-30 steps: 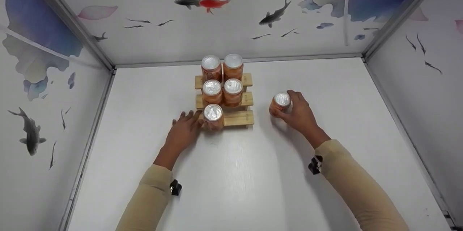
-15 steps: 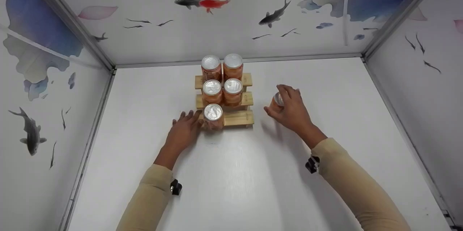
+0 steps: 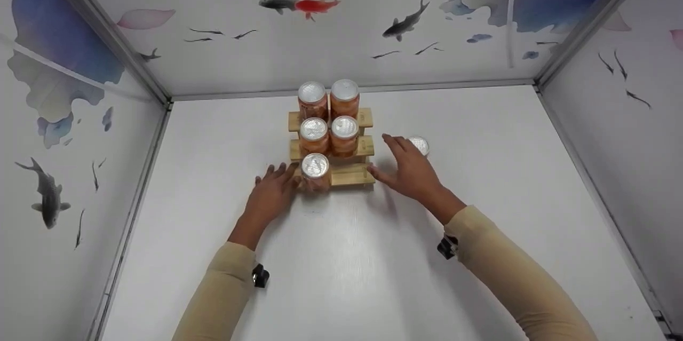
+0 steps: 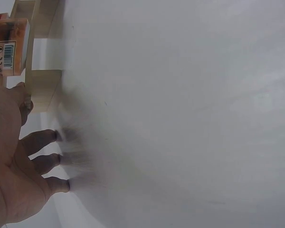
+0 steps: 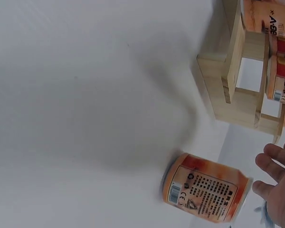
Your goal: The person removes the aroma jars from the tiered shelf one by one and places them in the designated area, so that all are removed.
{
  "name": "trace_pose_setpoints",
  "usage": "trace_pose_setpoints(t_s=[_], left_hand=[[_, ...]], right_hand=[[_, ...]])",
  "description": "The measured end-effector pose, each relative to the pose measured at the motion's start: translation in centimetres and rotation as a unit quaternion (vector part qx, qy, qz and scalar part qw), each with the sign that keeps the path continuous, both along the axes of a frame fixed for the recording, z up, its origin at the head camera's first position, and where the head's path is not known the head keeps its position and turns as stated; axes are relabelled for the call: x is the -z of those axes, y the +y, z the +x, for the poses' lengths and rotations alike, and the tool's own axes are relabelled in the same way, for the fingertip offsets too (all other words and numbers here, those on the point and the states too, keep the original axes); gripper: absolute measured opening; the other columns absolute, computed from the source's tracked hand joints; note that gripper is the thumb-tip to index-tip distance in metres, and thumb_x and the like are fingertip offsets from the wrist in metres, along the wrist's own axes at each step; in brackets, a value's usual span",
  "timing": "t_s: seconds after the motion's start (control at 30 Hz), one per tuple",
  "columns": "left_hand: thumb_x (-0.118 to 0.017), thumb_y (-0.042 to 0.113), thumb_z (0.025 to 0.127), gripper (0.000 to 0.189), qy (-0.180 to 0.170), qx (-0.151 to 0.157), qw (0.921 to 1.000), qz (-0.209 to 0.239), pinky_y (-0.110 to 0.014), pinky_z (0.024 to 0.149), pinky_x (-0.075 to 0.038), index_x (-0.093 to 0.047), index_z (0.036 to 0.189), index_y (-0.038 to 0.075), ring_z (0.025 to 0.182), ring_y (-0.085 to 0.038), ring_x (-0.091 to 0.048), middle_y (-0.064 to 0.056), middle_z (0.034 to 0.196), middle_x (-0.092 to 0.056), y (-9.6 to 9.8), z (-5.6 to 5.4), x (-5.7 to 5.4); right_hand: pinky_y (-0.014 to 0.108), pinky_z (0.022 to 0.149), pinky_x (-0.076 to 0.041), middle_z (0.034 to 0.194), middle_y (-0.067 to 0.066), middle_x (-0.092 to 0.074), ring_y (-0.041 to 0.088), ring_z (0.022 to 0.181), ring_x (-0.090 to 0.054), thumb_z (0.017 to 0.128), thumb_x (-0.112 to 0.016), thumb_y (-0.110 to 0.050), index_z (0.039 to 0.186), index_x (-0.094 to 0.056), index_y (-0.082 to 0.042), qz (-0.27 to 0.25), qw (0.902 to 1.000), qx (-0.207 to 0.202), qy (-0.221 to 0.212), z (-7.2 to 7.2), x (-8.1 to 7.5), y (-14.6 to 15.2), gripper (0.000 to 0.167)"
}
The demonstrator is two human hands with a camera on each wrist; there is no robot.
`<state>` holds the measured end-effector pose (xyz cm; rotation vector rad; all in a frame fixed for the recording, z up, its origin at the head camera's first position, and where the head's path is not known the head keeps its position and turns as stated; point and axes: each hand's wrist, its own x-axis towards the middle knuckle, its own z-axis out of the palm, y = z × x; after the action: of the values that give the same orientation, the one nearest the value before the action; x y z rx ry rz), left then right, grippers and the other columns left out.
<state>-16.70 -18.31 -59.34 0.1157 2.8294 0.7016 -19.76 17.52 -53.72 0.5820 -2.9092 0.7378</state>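
Several orange cans with silver tops stand on a stepped wooden rack (image 3: pixel 352 174): two on the top step, two on the middle step and one front can (image 3: pixel 315 170) at the left of the lowest step. My left hand (image 3: pixel 271 194) rests at the left end of that step; its thumb side touches the wood and its other fingertips stand on the table in the left wrist view. My right hand (image 3: pixel 413 170) holds nothing, its fingers spread, with the thumb close to the step's right end. Behind it stands a loose can (image 5: pixel 206 187), partly hidden in the head view.
The white table (image 3: pixel 331 277) is enclosed by a back wall (image 3: pixel 341 37) and side walls printed with fish and petals. The rack stands close to the back wall. Each sleeve carries a small black device near the wrist.
My right hand has let go of the loose can and moved left toward the rack, fingers opening. That can stays upright on the table. The left hand has kept its place.
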Motion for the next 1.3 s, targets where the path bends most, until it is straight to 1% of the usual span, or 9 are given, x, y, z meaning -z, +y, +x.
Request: trace_pose_setpoints(t_s=[0.1,0.3,0.43,0.57,0.67,0.8,0.87,1.07,1.3], left_hand=[[-0.033,0.058,0.119,0.065,-0.001,0.002,1.0000,0.003,-0.076,0.132,-0.023,-0.041,0.172,0.023,0.169,-0.047,-0.027,-0.016,0.178,-0.038,0.0,0.0,0.1],[-0.034,0.060,0.118,0.066,0.004,0.005,0.9999,0.014,-0.076,0.132,-0.023,-0.039,0.173,0.025,0.169,-0.048,-0.026,-0.018,0.178,-0.038,0.0,0.0,0.1],[-0.034,0.061,0.118,0.066,0.006,0.004,0.9998,0.017,-0.076,0.133,-0.022,-0.039,0.173,0.025,0.169,-0.048,-0.025,-0.018,0.178,-0.038,-0.1,0.0,0.2],[-0.033,0.062,0.118,0.067,0.004,0.001,0.9997,0.023,-0.075,0.133,-0.020,-0.039,0.173,0.026,0.170,-0.047,-0.024,-0.017,0.178,-0.037,-0.1,0.0,0.2],[-0.034,0.061,0.118,0.066,0.004,-0.001,0.9997,0.024,-0.075,0.133,-0.021,-0.039,0.173,0.026,0.170,-0.047,-0.025,-0.017,0.178,-0.038,-0.1,0.1,0.2],[-0.034,0.060,0.118,0.065,0.007,-0.002,0.9997,0.024,-0.076,0.132,-0.022,-0.041,0.173,0.025,0.169,-0.048,-0.027,-0.017,0.178,-0.039,0.0,0.1,0.1],[-0.034,0.059,0.118,0.065,0.009,-0.002,0.9997,0.024,-0.076,0.132,-0.022,-0.041,0.173,0.025,0.168,-0.048,-0.027,-0.017,0.177,-0.039,0.0,0.1,0.1],[-0.035,0.059,0.119,0.064,0.020,0.001,0.9996,0.017,-0.077,0.131,-0.025,-0.043,0.172,0.024,0.167,-0.048,-0.030,-0.018,0.176,-0.041,0.0,-0.1,0.2],[-0.034,0.061,0.118,0.067,0.023,0.005,0.9996,0.013,-0.076,0.131,-0.026,-0.042,0.172,0.023,0.167,-0.049,-0.031,-0.018,0.176,-0.042,-0.1,0.0,0.2]], right_hand=[[0.064,0.110,-0.057,0.152,0.021,-0.064,0.042,0.140,-0.065,0.099,-0.077,-0.060,0.163,-0.051,-0.005,-0.004,0.9999,-0.010,0.006,0.3,0.1,-0.8,0.088],[0.058,0.107,-0.060,0.144,0.020,-0.069,0.039,0.135,-0.069,0.099,-0.080,-0.057,0.155,-0.059,-0.002,-0.007,0.9981,-0.044,0.042,0.7,0.2,-2.6,0.082],[0.055,0.095,-0.064,0.138,0.018,-0.072,0.036,0.124,-0.072,0.099,-0.080,-0.056,0.150,-0.062,-0.002,0.000,0.9965,-0.065,0.054,1.0,0.4,-3.8,0.077],[0.052,0.085,-0.064,0.130,0.015,-0.071,0.032,0.108,-0.072,0.100,-0.080,-0.055,0.146,-0.063,-0.004,-0.006,0.9958,-0.079,0.046,1.3,0.5,-5.0,0.070],[0.053,0.087,-0.064,0.131,0.015,-0.071,0.033,0.109,-0.072,0.100,-0.081,-0.052,0.146,-0.063,-0.005,-0.015,0.9951,-0.091,0.036,1.5,0.4,-6.0,0.068],[0.056,0.097,-0.063,0.143,0.018,-0.069,0.037,0.122,-0.073,0.100,-0.082,-0.049,0.152,-0.060,-0.006,-0.019,0.9942,-0.104,0.022,1.6,0.3,-7.2,0.071],[0.056,0.099,-0.063,0.145,0.018,-0.069,0.038,0.124,-0.073,0.099,-0.083,-0.049,0.152,-0.060,-0.004,-0.022,0.9934,-0.110,0.020,1.6,0.3,-7.8,0.073],[0.054,0.100,-0.063,0.143,0.017,-0.070,0.035,0.123,-0.074,0.099,-0.083,-0.053,0.152,-0.058,-0.004,-0.027,0.9913,-0.126,0.026,1.6,0.3,-9.6,0.076],[0.053,0.099,-0.063,0.136,0.015,-0.071,0.033,0.119,-0.073,0.100,-0.083,-0.051,0.153,-0.054,-0.004,-0.031,0.9913,-0.128,0.009,1.5,0.4,-10.9,0.076]])
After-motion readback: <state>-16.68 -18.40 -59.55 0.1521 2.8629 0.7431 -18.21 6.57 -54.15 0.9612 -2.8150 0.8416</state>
